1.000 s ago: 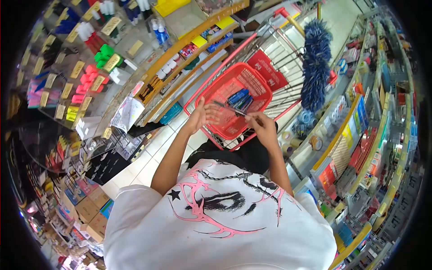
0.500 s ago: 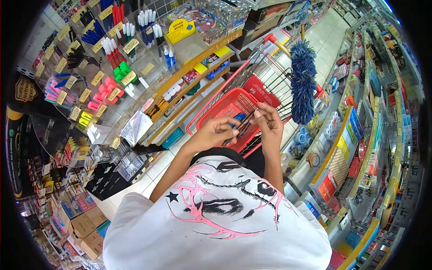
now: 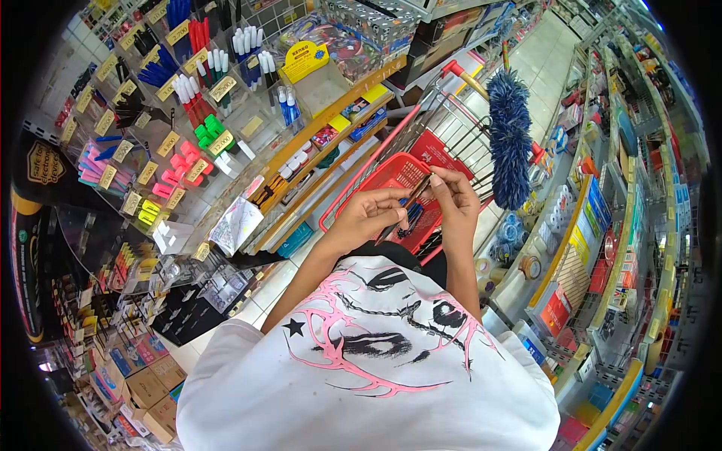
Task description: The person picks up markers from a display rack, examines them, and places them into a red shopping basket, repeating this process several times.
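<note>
A thin dark pen slants between my two hands, above a red basket. My left hand pinches its lower part with thumb and fingers. At the upper end, my right hand holds the pen between thumb and fingertips. Blue and dark items lie inside the basket, partly hidden behind my hands. The basket sits in a metal shopping cart with red trim.
Left of the cart, a display holds pens and highlighters with price tags. A blue fluffy duster hangs at the cart's right side. Shelves of tape and stationery line the right. Cardboard boxes stand at lower left.
My left hand has gone from spread open to pinching the pen. The pen, first held level by my right hand, now slants steeply nearer my body. The view has shifted toward the left display.
</note>
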Available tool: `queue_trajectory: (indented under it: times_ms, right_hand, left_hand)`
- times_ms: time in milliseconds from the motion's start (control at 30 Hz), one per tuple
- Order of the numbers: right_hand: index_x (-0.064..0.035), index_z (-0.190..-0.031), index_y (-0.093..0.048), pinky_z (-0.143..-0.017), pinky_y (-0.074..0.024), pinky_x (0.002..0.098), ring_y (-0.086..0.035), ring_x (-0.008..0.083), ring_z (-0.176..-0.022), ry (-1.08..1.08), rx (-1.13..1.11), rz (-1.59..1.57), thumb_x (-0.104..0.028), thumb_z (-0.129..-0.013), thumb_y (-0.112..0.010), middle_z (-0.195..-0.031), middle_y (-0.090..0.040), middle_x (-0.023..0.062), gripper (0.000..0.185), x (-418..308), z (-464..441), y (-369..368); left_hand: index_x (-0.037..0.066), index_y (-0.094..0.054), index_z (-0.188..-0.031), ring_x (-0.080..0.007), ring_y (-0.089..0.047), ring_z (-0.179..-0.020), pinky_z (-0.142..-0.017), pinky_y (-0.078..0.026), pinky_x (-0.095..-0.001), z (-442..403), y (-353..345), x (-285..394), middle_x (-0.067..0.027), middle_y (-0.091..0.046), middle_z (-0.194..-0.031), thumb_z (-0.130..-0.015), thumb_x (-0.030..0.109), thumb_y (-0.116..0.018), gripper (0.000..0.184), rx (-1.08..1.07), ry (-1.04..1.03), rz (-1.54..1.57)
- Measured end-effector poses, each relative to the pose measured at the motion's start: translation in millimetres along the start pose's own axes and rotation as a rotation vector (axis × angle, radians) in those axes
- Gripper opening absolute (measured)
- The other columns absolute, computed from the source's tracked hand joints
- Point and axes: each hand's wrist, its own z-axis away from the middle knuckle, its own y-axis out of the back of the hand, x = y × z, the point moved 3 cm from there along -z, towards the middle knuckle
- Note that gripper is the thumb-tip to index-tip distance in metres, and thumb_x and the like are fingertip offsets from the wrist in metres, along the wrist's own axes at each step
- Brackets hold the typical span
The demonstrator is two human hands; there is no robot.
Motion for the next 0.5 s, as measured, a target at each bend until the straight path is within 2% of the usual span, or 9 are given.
queue_trajectory:
  times_ms: [233, 500]
  right_hand:
    - [0.0013, -0.108, -0.063, -0.073, -0.047, 0.0225, -0.061, 0.0098, -0.078, 0.0, 0.006, 0.021, -0.01, -0.095, -0.06, -0.09, -0.064, 0.0037, 0.017, 0.6, -2.1, -1.7]
    - [0.0013, -0.108, -0.063, -0.073, -0.0475, 0.023, -0.061, 0.0101, -0.078, -0.009, 0.002, 0.015, -0.011, -0.094, -0.061, -0.09, -0.064, 0.0041, 0.019, 0.2, -3.7, -5.4]
  left_hand:
    - [-0.006, -0.052, -0.129, -0.011, -0.059, -0.063, -0.056, -0.046, -0.0247, 0.0, -3.1, 9.9, -0.0092, -0.066, -0.079, -0.092, 0.013, -0.061, 0.043, -0.006, 0.02, 0.095]
    - [-0.005, -0.051, -0.131, -0.0108, -0.059, -0.063, -0.056, -0.046, -0.0244, 1.6, 0.1, 8.9, -0.0088, -0.066, -0.079, -0.092, 0.013, -0.061, 0.043, 0.004, 0.03, 0.09]
